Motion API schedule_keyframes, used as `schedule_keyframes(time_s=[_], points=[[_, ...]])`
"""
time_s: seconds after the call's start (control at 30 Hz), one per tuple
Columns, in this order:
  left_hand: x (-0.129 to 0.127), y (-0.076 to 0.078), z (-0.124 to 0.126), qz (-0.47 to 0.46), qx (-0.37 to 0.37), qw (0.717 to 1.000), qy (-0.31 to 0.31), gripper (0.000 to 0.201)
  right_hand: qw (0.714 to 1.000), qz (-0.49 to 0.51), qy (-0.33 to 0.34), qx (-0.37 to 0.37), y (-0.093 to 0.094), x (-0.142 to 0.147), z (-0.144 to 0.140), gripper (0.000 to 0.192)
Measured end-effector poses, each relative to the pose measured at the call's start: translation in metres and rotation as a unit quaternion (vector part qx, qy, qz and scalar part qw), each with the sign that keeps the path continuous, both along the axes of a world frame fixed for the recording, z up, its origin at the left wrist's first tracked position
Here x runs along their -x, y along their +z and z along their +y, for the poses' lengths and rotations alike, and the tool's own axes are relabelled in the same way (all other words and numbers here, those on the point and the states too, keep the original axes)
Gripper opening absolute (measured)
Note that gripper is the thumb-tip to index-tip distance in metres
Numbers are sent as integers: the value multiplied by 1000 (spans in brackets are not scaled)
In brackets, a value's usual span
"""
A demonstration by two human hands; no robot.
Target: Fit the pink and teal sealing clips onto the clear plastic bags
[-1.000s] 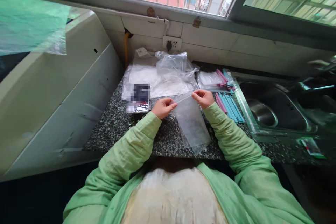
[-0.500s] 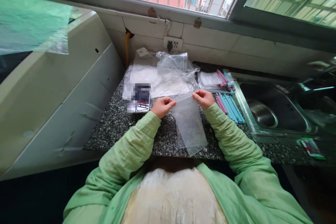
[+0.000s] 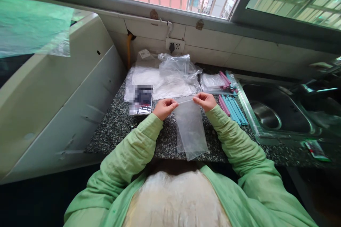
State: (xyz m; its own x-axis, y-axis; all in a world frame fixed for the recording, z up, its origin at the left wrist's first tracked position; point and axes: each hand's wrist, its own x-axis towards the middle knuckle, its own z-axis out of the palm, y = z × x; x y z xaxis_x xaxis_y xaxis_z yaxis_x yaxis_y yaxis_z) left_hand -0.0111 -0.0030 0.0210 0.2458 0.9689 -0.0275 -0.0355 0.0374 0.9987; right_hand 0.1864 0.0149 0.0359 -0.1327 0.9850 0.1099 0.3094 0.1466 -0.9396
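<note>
A clear plastic bag (image 3: 191,127) hangs between my hands over the speckled counter, its lower corners near the counter's front edge. My left hand (image 3: 164,108) pinches the top edge at the left corner between thumb and fingers. At the right corner, my right hand (image 3: 205,100) pinches the same edge, closed the same way. The top edge is stretched nearly straight between them. Just left of my left hand lies a phone-like flat object (image 3: 143,100), partly blurred out. Teal and pink sealing clips (image 3: 234,109) lie to the right of my right hand.
Behind my hands a heap of clear plastic bags (image 3: 173,81) covers the back of the counter (image 3: 112,127). A smaller stack of bags (image 3: 211,81) with more clips sits beside it. On the right is a metal sink (image 3: 282,106); a pale appliance (image 3: 87,64) stands left.
My right hand has shifted slightly left, nearer my left hand. The bag's lower end has swung a little left with it.
</note>
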Motion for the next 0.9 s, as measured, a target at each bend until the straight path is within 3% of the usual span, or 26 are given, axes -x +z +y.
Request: schedule_keyframes(time_s=[0.33,0.53,0.9], points=[[1,-3,2,12,-32,999,-2,34,1000,-7,-1,-7,5,3,-3,44],[1,-2,1,30,-51,998,-14,31,998,-6,59,34,10,-1,-1,46],[-3,-1,-3,58,-66,995,-38,26,990,-75,95,67,9,1,-4,41]])
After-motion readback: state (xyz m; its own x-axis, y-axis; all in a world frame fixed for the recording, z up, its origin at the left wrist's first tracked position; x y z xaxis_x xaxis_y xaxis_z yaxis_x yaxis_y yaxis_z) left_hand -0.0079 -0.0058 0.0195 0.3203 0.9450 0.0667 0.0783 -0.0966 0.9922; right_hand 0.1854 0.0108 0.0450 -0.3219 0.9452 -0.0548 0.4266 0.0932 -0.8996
